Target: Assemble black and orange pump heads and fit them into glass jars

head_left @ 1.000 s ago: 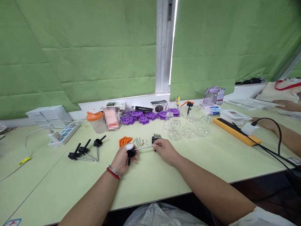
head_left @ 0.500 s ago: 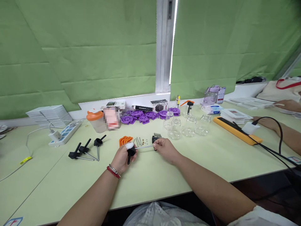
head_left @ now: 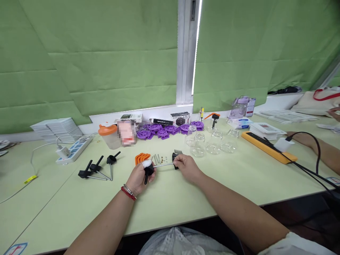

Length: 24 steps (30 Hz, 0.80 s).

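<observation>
My left hand (head_left: 138, 178) grips a black knob with a handle (head_left: 147, 172), a white wrap on its thumb. A thin metal rod (head_left: 162, 165) runs from that knob to the right. My right hand (head_left: 187, 168) pinches the rod's far end, next to a small black part (head_left: 175, 156) with a row of pins. Both hands rest on the pale green table (head_left: 170, 202). Orange plastic pieces (head_left: 141, 158), loose metal rods (head_left: 156, 159) and tiny brass bits lie just behind my hands.
Three finished black knob-and-rod pieces (head_left: 98, 168) lie to the left. Clear glass jars (head_left: 209, 142) stand behind right, purple discs (head_left: 164, 131) and an orange-lidded cup (head_left: 108, 136) at the back. A power strip (head_left: 71, 150) sits left; another person's arm (head_left: 317, 148) and a black cable (head_left: 308, 166) are at right.
Almost nothing has moved; both hands keep their hold on the knob and rod, and the view has shifted very slightly.
</observation>
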Each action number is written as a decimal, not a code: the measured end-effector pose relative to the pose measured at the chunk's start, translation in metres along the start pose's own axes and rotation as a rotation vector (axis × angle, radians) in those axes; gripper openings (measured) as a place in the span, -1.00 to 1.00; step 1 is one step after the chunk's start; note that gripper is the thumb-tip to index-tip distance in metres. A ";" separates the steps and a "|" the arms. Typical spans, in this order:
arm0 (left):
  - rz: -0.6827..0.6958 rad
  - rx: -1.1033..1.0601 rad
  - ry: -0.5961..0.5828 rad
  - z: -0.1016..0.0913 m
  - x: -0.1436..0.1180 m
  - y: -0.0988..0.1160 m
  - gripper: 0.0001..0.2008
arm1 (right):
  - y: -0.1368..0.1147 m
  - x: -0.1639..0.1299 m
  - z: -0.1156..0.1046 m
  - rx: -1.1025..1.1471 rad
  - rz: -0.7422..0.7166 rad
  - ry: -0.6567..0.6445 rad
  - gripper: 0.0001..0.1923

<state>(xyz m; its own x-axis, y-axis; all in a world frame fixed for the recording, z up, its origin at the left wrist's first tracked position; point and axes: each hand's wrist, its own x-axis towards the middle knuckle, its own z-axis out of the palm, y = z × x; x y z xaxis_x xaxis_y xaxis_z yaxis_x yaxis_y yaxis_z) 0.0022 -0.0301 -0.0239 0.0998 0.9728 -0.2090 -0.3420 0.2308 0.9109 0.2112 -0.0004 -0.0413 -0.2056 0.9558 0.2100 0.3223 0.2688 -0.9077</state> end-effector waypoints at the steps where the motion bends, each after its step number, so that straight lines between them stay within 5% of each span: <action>1: -0.001 -0.005 0.003 0.000 0.000 0.000 -0.82 | 0.001 0.000 0.000 0.003 -0.008 0.001 -0.88; 24: -0.013 -0.020 0.013 -0.001 0.001 -0.001 -0.83 | 0.004 0.001 0.000 -0.011 0.001 -0.022 -0.75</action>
<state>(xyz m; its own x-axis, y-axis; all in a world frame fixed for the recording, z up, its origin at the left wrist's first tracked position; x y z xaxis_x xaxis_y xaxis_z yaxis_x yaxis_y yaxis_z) 0.0017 -0.0290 -0.0250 0.0922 0.9698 -0.2259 -0.3590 0.2440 0.9009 0.2120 0.0015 -0.0453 -0.2259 0.9532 0.2011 0.3323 0.2695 -0.9038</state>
